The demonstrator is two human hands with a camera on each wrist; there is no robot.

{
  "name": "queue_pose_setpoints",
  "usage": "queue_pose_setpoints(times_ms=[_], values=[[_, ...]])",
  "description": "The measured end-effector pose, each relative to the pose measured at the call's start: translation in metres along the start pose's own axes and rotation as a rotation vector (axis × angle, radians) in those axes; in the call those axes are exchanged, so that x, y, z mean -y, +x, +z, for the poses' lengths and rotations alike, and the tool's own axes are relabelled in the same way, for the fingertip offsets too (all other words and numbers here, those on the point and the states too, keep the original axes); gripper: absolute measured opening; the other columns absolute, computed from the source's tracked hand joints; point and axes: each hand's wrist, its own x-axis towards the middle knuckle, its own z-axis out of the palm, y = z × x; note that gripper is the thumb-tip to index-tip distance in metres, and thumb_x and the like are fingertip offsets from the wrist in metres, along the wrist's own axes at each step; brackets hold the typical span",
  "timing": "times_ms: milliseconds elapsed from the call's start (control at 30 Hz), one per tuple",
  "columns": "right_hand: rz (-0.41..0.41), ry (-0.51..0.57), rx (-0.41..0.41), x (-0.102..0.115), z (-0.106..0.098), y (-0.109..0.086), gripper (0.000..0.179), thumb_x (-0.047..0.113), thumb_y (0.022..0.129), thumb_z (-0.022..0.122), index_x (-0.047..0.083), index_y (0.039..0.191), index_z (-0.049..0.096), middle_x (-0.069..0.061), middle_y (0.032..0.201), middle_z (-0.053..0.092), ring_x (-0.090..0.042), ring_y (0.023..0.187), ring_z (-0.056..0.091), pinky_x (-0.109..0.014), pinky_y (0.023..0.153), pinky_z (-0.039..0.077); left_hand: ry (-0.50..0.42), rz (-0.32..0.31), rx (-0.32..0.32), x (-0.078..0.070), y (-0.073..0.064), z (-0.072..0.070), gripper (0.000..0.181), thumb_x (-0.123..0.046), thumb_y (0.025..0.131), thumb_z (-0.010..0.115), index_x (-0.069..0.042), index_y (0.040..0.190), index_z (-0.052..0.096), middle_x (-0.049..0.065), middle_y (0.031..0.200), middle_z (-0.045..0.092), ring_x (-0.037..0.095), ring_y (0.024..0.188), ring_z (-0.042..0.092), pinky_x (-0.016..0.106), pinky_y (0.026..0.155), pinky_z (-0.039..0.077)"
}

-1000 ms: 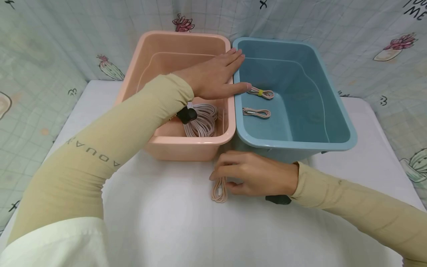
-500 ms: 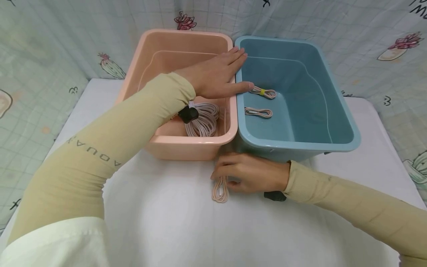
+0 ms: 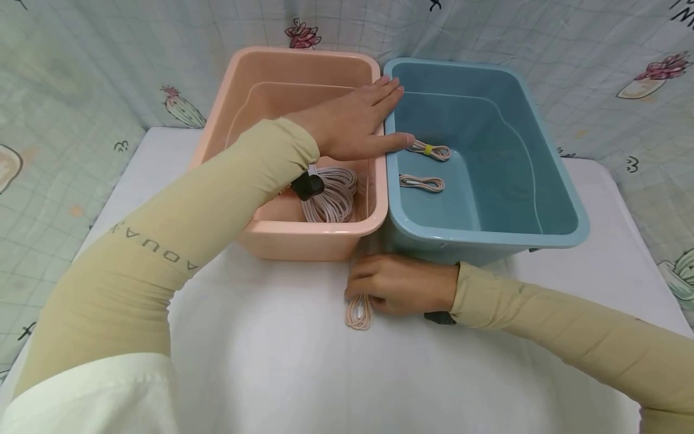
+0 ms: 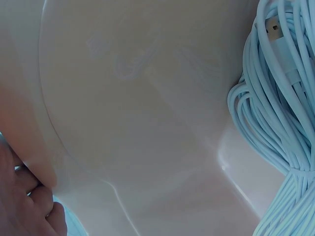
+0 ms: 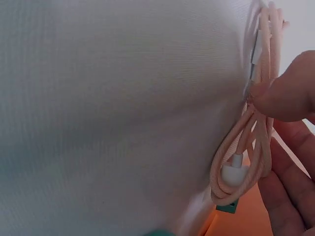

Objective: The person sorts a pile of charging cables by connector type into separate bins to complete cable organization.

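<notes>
My right hand [image 3: 398, 283] pinches a folded pink charging cable [image 3: 358, 313] on the white tabletop, just in front of the bins. In the right wrist view the thumb presses on the cable's tied middle [image 5: 253, 105], fingers behind it, and a white plug [image 5: 234, 174] shows inside the lower loop. My left hand [image 3: 355, 123] lies flat over the touching rims of the pink bin [image 3: 309, 228] and the blue bin [image 3: 488, 238], its fingers straight. Below the left wrist, a big coil of pale cable [image 3: 332, 196] sits in the pink bin; its metal USB plug [image 4: 273, 29] shows in the left wrist view.
Inside the blue bin lie two folded pink cables, one with a yellow tie [image 3: 438, 153] and one nearer the front [image 3: 431, 184]. Both bins stand side by side against a patterned cloth [image 3: 461, 30]. White cloth [image 3: 271, 361] covers the table before them.
My right hand has drawn its fingers closer together on the pink cable, while its wrist and sleeve shifted slightly left. The left hand keeps its place on the rims.
</notes>
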Motion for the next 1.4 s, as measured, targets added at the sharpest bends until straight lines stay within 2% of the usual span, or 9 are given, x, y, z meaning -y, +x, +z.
queue_pose_setpoints(times_ms=[200, 633, 967, 1400], values=[[0.013, -0.027, 0.028, 0.0017, 0.0014, 0.0019, 0.028, 0.001, 0.083, 0.066, 0.019, 0.103, 0.071, 0.008, 0.098, 0.068, -0.008, 0.095, 0.060, -0.021, 0.085, 0.053, -0.001, 0.001, -0.004, -0.0002, 0.0003, -0.0003, 0.088, -0.068, 0.095, 0.022, -0.011, 0.156, -0.007, 0.004, 0.165, -0.013, 0.020, 0.155, -0.013, 0.037, 0.131, -0.002], [0.015, -0.004, 0.045, 0.0022, 0.0000, 0.0047, 0.031, 0.001, 0.079, 0.068, 0.021, 0.102, 0.071, 0.009, 0.096, 0.068, -0.007, 0.093, 0.058, -0.021, 0.082, 0.053, 0.006, 0.001, -0.009, -0.0001, 0.0006, 0.0002, 0.088, -0.068, 0.096, 0.023, -0.012, 0.157, -0.007, 0.004, 0.165, -0.012, 0.020, 0.155, -0.012, 0.037, 0.130, -0.001], [0.049, 0.071, 0.142, 0.0041, 0.0008, 0.0056, 0.038, -0.001, 0.082, 0.064, 0.023, 0.111, 0.071, 0.010, 0.104, 0.068, -0.004, 0.098, 0.060, -0.016, 0.086, 0.054, 0.012, 0.006, -0.009, -0.0005, 0.0012, -0.0001, 0.088, -0.067, 0.096, 0.023, -0.011, 0.156, -0.007, 0.004, 0.165, -0.012, 0.020, 0.155, -0.012, 0.037, 0.131, -0.001], [0.091, 0.067, 0.163, 0.0043, 0.0032, 0.0039, 0.042, 0.001, 0.074, 0.068, 0.022, 0.110, 0.070, 0.009, 0.100, 0.066, -0.006, 0.095, 0.057, -0.018, 0.083, 0.052, -0.004, 0.000, -0.012, 0.0001, 0.0004, 0.0003, 0.088, -0.068, 0.096, 0.023, -0.012, 0.157, -0.007, 0.003, 0.165, -0.012, 0.020, 0.155, -0.013, 0.037, 0.131, -0.002]])
